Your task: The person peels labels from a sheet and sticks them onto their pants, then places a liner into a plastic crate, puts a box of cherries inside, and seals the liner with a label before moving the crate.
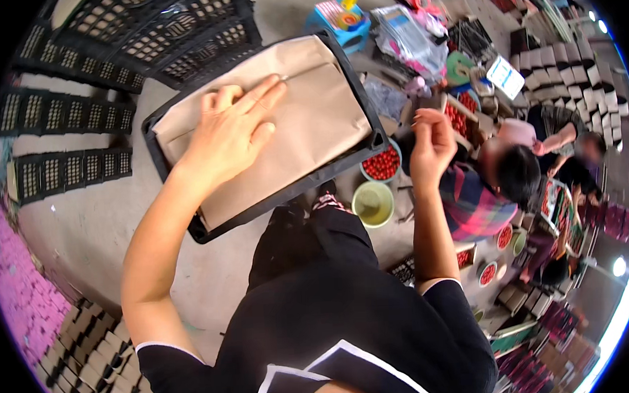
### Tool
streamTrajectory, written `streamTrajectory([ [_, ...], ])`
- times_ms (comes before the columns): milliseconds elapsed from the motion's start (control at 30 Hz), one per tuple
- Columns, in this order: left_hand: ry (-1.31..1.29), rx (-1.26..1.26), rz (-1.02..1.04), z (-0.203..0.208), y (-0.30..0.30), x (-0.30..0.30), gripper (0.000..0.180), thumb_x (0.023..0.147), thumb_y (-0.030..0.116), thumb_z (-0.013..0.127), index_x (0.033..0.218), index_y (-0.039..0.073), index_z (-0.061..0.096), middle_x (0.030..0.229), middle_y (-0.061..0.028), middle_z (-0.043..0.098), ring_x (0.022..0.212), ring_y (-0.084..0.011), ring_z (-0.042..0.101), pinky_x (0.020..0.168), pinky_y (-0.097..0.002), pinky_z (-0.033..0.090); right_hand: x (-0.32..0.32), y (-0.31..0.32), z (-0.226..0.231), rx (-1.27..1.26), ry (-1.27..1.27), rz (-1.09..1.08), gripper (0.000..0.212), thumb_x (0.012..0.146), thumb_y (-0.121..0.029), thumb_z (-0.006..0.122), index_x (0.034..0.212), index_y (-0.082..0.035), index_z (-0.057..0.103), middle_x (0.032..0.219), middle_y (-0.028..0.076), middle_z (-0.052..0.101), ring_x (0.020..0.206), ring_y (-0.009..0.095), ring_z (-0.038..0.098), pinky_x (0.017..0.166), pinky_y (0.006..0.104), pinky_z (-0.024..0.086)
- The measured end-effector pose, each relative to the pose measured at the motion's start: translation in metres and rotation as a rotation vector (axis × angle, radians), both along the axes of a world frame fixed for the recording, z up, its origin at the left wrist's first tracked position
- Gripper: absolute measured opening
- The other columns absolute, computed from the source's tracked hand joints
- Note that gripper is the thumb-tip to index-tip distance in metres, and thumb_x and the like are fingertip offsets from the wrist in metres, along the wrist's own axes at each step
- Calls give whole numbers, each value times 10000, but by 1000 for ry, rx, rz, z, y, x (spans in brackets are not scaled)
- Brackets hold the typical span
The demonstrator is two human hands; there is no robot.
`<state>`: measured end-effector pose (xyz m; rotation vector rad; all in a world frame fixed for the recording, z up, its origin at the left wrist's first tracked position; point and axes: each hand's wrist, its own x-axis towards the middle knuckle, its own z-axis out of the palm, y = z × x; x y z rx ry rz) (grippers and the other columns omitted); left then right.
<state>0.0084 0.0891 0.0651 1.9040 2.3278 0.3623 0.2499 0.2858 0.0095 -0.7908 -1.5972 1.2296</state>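
A black plastic crate (293,189) stands in front of me, its top covered by brown paper (317,118) folded over with the flaps overlapping. My left hand (229,133) lies on the paper near the overlapping edge, fingers stretched out and pressing down. Beyond the crate's right side my right hand (431,148) is raised, fingers curled with the tips drawn together. Whatever is between those fingertips, if anything, is too small to make out. The paper hides what the crate contains.
Stacks of black crates (89,109) stand at the left. Right of the crate are a bowl of red fruit (382,163) and a green bucket (373,203). A person in a plaid shirt (475,199) sits close by on the right. A blue box (352,34) stands behind.
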Motion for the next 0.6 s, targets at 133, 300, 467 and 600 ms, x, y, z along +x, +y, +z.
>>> streamTrajectory([
  [133,57,-49,6,-4,10,7,581,831,213,533,1395,132,422,1465,4,389,1125,-270,419,1024,-405,272,70,-18,-174,-179,-739,262,162,840,-81,576,951,-27,681,856,134,676,806,214,650,752,320,496],
  [300,49,-189,4,-1,-11,11,650,799,198,518,1425,99,373,1490,-57,345,1251,-309,362,1092,-454,203,115,-86,-292,-531,-986,249,250,814,-173,557,964,-42,707,902,206,680,882,333,660,828,396,506],
  [467,92,-168,-7,-7,-13,11,649,801,205,493,1424,74,368,1498,-89,325,1271,-323,347,1086,-460,202,102,-108,-293,-487,-1307,407,264,722,-307,652,857,-99,742,956,174,669,978,376,602,873,445,492],
  [600,69,-175,13,-6,-13,9,646,807,237,516,1420,90,376,1498,-85,324,1273,-324,347,1078,-464,217,94,-115,-292,-323,-1406,484,250,702,-313,678,828,-105,733,876,168,684,891,366,635,829,432,511],
])
